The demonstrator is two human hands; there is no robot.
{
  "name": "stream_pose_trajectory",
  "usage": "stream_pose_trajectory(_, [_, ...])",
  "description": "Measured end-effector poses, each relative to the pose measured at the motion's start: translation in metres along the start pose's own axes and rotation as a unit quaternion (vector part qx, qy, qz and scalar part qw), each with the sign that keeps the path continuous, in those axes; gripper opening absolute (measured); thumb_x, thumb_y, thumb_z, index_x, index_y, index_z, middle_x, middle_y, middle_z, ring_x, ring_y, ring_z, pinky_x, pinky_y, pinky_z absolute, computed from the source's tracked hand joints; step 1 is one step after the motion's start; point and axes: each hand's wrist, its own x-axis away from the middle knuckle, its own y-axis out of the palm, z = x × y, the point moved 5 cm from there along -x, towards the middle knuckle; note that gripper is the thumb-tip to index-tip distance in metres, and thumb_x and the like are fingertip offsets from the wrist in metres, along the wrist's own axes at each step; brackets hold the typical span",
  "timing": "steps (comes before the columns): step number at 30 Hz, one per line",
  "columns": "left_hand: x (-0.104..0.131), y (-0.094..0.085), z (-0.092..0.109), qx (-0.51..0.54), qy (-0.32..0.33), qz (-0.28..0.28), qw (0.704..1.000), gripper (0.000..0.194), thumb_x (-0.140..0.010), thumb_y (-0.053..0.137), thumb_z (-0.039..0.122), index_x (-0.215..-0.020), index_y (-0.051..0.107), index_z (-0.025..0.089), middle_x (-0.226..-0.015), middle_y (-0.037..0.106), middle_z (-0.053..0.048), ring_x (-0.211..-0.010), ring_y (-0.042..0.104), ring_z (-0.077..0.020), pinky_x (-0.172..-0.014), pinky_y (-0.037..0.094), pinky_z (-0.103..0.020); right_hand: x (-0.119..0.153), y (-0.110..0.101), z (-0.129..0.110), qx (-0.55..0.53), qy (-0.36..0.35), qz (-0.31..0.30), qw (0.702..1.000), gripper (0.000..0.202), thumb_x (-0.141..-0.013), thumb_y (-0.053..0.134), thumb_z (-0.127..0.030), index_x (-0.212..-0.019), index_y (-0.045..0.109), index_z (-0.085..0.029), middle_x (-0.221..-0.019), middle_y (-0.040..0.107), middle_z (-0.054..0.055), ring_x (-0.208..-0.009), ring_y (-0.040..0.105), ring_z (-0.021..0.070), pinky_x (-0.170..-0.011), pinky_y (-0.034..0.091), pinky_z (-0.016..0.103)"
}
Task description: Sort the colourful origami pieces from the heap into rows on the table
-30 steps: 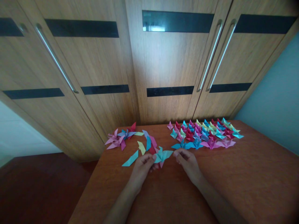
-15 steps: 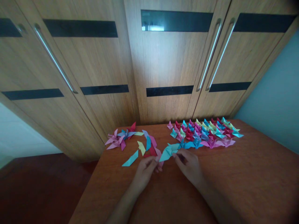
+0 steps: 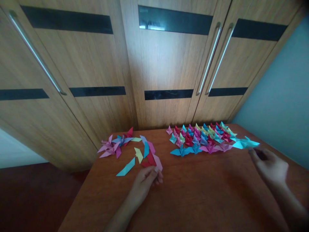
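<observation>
My right hand (image 3: 271,162), at the far right, pinches the underside of a light turquoise paper crane (image 3: 246,143) beside the end of the front row. My left hand (image 3: 146,180) has its fingers closed at the lower end of a pink folded paper strip (image 3: 157,161); its fingertips partly cover that end. Beside it lie red folded paper (image 3: 151,158), a yellow piece (image 3: 138,155) and a turquoise strip (image 3: 126,167). Rows of small colourful cranes stand at the back right, with a blue crane (image 3: 181,151) at the front row's left end.
A pile of pink, red and blue folded pieces (image 3: 111,147) lies at the table's back left corner. Behind the brown table (image 3: 193,193) stands a wooden cabinet (image 3: 169,61) with metal handles. A pale blue wall (image 3: 280,90) rises on the right.
My right hand has carried the turquoise crane from the middle to the far right, away from my left hand. My left hand stays by the pink strip. The view has shifted slightly.
</observation>
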Motion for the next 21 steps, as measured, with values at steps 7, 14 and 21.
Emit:
stream_pose_trajectory(7, [-0.001, -0.002, -0.005, -0.013, -0.016, 0.010, 1.000, 0.041, -0.088, 0.041, 0.047, -0.071, 0.061, 0.015, -0.066, 0.063, -0.004, -0.060, 0.054, -0.0140, -0.055, 0.037, -0.022, -0.019, 0.036, 0.060, 0.048, 0.071, -0.106, 0.991, 0.023, -0.065, 0.063, -0.042, -0.076, 0.067, -0.022, -0.073, 0.067, 0.010, -0.068, 0.062, 0.0259, -0.058, 0.038, 0.033])
stream_pose_trajectory(14, [-0.002, -0.002, -0.008, -0.011, -0.017, 0.007, 1.000, 0.040, -0.087, 0.042, 0.047, -0.071, 0.061, 0.016, -0.065, 0.063, -0.004, -0.059, 0.054, -0.0135, -0.054, 0.037, -0.022, -0.022, 0.060, 0.059, 0.066, 0.063, -0.164, 0.982, 0.034, -0.068, 0.060, -0.046, -0.087, 0.070, -0.019, -0.074, 0.066, 0.012, -0.057, 0.055, 0.0204, -0.053, 0.033, 0.030])
stream_pose_trajectory(21, [-0.003, -0.003, -0.008, -0.011, -0.020, 0.010, 1.000, 0.040, -0.087, 0.043, 0.047, -0.071, 0.061, 0.016, -0.065, 0.063, -0.003, -0.059, 0.054, -0.0137, -0.054, 0.037, -0.022, -0.024, 0.068, 0.058, 0.075, 0.058, -0.168, 0.981, 0.035, -0.068, 0.060, -0.047, -0.088, 0.070, -0.021, -0.077, 0.066, 0.012, -0.055, 0.054, 0.0195, -0.052, 0.032, 0.030])
